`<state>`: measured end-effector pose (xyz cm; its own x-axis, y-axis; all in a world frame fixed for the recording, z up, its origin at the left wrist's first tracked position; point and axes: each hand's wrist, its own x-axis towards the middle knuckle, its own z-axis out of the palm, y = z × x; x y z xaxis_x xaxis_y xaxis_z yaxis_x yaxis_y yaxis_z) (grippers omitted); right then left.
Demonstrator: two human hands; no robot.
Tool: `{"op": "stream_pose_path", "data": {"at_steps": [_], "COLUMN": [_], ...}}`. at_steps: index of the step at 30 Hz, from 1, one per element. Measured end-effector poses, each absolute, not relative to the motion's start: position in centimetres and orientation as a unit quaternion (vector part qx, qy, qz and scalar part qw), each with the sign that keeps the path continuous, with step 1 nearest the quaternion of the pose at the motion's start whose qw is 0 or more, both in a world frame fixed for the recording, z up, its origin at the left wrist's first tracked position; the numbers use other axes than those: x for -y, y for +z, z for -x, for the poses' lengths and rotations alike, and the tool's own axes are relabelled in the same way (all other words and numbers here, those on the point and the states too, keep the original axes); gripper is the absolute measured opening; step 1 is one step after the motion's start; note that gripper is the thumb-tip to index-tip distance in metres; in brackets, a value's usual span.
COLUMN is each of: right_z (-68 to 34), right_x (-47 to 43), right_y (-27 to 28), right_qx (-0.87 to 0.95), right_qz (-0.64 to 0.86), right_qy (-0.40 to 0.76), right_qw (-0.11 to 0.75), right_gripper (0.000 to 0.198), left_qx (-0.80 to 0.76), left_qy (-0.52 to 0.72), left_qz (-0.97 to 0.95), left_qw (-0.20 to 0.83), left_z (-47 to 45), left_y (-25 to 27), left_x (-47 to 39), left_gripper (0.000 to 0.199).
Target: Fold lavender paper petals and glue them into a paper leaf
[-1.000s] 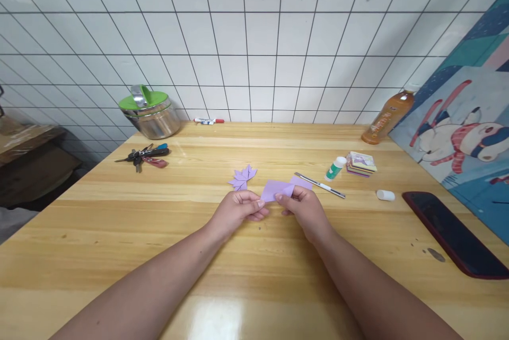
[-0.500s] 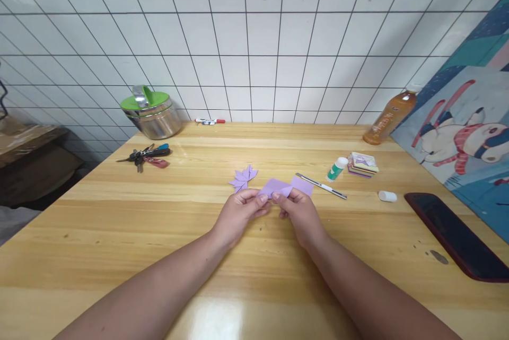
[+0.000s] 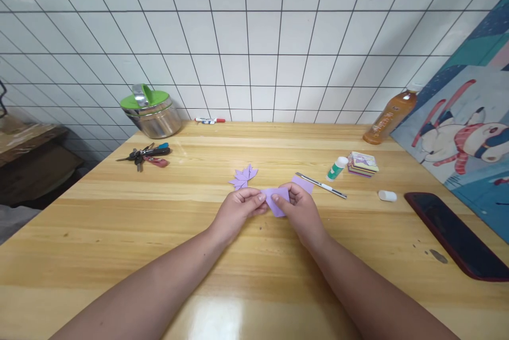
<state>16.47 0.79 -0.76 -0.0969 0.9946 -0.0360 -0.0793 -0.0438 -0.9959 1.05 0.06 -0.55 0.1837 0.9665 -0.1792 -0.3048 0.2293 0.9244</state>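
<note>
A small sheet of purple paper (image 3: pixel 277 203) is held between both hands just above the table. My left hand (image 3: pixel 240 208) pinches its left corner with thumb and fingers. The thumb of my right hand (image 3: pixel 299 210) presses on the sheet's right part, fingers behind it. Just beyond my left hand lies a folded purple paper piece (image 3: pixel 243 176) with several points. A second purple sheet (image 3: pixel 303 184) rests past my right hand, and a slim silver pen-like tool (image 3: pixel 322 185) lies over its edge.
On the right are a glue stick (image 3: pixel 337 168), a stack of coloured paper (image 3: pixel 363 164), a white cap (image 3: pixel 387 195), a phone (image 3: pixel 457 234) and a tilted drink bottle (image 3: pixel 392 117). Keys (image 3: pixel 145 156), a lidded steel pot (image 3: pixel 153 114) and a marker (image 3: pixel 210 120) are farther back left.
The purple sheet has turned in my hands; its lower part now hangs toward me, where before it lay more flat with a raised flap. My right thumb has shifted onto its face.
</note>
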Motion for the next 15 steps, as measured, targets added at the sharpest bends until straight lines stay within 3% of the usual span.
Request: {"op": "stream_pose_path", "data": {"at_steps": [8, 12, 15], "right_z": [-16.62, -16.56, -16.49], "right_x": [-0.23, -0.09, -0.33], "right_y": [-0.22, -0.10, -0.41], "right_qx": [0.631, 0.573, 0.539], "right_qz": [0.454, 0.489, 0.508], "right_qy": [0.402, 0.431, 0.471], "right_qw": [0.484, 0.496, 0.480], "right_gripper": [0.023, 0.050, 0.035], "left_qx": [-0.432, -0.440, -0.448], "left_qy": [0.471, 0.479, 0.482], "left_qz": [-0.382, -0.374, -0.375], "left_qw": [0.668, 0.661, 0.654], "left_z": [-0.74, -0.75, -0.80], "left_y": [-0.27, -0.24, -0.30], "left_x": [-0.13, -0.05, -0.02], "left_gripper": [0.017, 0.018, 0.018]}}
